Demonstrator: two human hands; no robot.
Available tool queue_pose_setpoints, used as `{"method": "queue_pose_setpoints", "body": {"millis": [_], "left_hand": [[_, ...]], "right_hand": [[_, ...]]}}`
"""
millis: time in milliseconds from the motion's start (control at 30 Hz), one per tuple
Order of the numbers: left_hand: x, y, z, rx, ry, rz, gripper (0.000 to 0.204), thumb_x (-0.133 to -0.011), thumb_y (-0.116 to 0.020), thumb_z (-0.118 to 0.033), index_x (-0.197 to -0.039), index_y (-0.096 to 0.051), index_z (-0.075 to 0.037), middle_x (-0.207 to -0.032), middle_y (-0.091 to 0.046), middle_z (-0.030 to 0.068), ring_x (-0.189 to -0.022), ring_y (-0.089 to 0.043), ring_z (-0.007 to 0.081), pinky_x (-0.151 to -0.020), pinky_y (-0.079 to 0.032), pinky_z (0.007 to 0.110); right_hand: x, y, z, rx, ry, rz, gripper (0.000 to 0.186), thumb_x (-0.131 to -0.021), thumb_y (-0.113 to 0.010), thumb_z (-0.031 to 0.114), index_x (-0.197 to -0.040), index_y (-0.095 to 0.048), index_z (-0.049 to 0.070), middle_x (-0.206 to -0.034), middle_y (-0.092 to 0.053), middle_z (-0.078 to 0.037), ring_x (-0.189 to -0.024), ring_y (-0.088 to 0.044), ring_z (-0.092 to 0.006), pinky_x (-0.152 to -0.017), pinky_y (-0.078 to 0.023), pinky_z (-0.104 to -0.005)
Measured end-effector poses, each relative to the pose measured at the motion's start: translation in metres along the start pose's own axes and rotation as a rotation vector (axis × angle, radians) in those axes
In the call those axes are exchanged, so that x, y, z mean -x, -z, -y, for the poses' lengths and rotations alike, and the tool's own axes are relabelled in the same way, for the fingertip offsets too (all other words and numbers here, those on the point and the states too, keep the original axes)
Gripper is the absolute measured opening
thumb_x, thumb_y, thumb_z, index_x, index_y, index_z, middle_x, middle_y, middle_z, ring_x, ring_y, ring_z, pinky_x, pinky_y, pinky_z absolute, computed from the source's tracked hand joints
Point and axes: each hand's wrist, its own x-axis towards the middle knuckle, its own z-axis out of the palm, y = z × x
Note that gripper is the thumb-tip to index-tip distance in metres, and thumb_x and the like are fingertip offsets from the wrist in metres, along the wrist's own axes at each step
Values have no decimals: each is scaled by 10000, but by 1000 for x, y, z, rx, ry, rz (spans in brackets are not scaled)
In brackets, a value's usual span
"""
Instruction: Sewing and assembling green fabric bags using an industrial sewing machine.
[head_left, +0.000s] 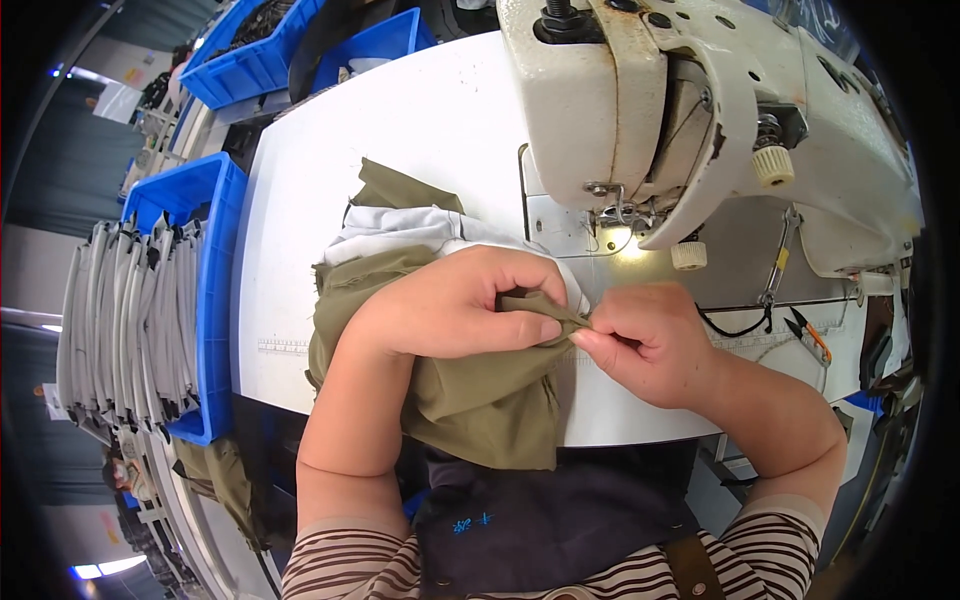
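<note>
An olive green fabric piece (480, 400) with a white layer (400, 225) behind it is bunched on the white sewing table (300, 150) in front of me. My left hand (460, 305) is closed on the olive cloth, thumb and curled fingers gripping a fold. My right hand (650, 345) pinches the same fold at its right end, close beside the left fingertips. Both hands are just in front of the industrial sewing machine (570, 110), whose lit needle area (625, 225) stands above the cloth.
A blue bin (215, 350) of stacked grey fabric pieces (125, 320) stands along the table's left side, with more blue bins (370, 45) at the upper left. Orange-handled snips (815, 340) lie at the right. Olive cloth (215, 480) hangs at the lower left.
</note>
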Motion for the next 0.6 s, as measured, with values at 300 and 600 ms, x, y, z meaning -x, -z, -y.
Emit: {"method": "queue_pose_setpoints", "body": {"millis": [300,600], "left_hand": [[-4,10,20,409,39,-218,69,-978,-630,-119,-953,-590,-68,-846,-579,-85,-765,-477,-3,-673,-403,186],[-7,9,24,397,-9,-182,84,-973,-643,-124,-938,-591,-68,-817,-573,-82,-756,-477,-2,-665,-410,188]], "right_hand": [[-4,5,-18,-58,-459,20,272,-1018,-609,283,-929,-677,36,-635,-588,-112,-549,-580,-266,-545,-450,-359],[-30,0,2,-362,-904,135,282,-1009,-592,309,-1006,-685,42,-769,-676,-21,-575,-615,-95,-531,-478,-289]]}}
